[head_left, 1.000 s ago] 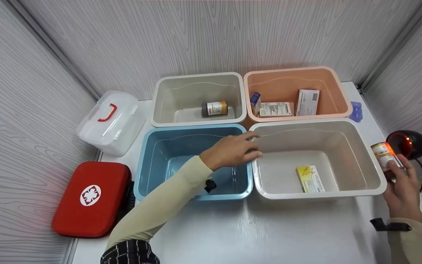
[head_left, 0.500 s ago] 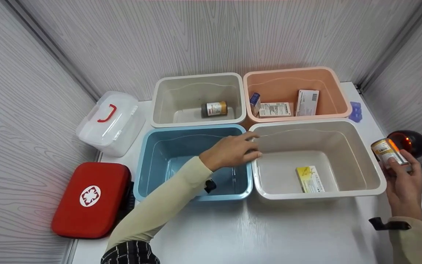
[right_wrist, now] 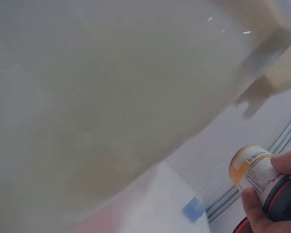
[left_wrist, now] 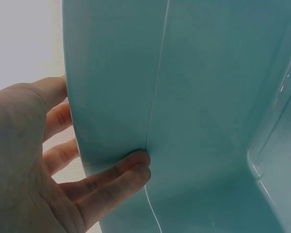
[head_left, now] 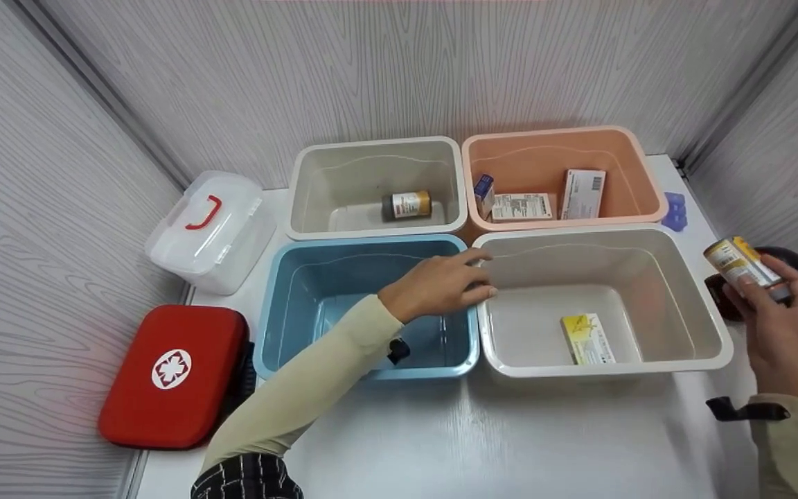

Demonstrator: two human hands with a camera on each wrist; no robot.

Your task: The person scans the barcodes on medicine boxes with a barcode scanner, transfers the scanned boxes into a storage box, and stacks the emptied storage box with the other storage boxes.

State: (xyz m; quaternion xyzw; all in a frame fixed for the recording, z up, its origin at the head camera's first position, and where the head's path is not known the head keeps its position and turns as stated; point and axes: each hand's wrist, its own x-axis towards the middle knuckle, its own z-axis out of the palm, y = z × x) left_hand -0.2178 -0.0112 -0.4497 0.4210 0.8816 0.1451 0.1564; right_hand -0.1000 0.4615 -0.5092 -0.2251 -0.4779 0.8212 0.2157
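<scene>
My right hand (head_left: 781, 324) pinches a tilted pill bottle (head_left: 744, 262) with a yellow-and-white label between thumb and fingers, outside the right end of the front cream bin (head_left: 707, 353). In the right wrist view the label of this bottle (right_wrist: 256, 167) shows a barcode, and its dark cap end lies near the fingers. My left hand (head_left: 433, 285) rests with loosely bent fingers over the rim between the blue bin (head_left: 470, 360) and the cream bin. In the left wrist view, two fingers (left_wrist: 114, 187) lie inside the blue wall and others pass behind its edge.
A black barcode scanner (head_left: 790, 260) stands partly hidden behind the bottle. Behind are a grey bin (head_left: 357, 173) with another bottle (head_left: 407, 205) and a peach bin (head_left: 544, 156) with medicine boxes. A yellow-and-white box (head_left: 587, 338) lies in the cream bin. A red case (head_left: 163, 378) and clear box (head_left: 212, 222) stand left.
My right hand has lifted the bottle up and to the right, turning it to a more slanted position. The red-orange glow on its label has gone. My left hand stays put.
</scene>
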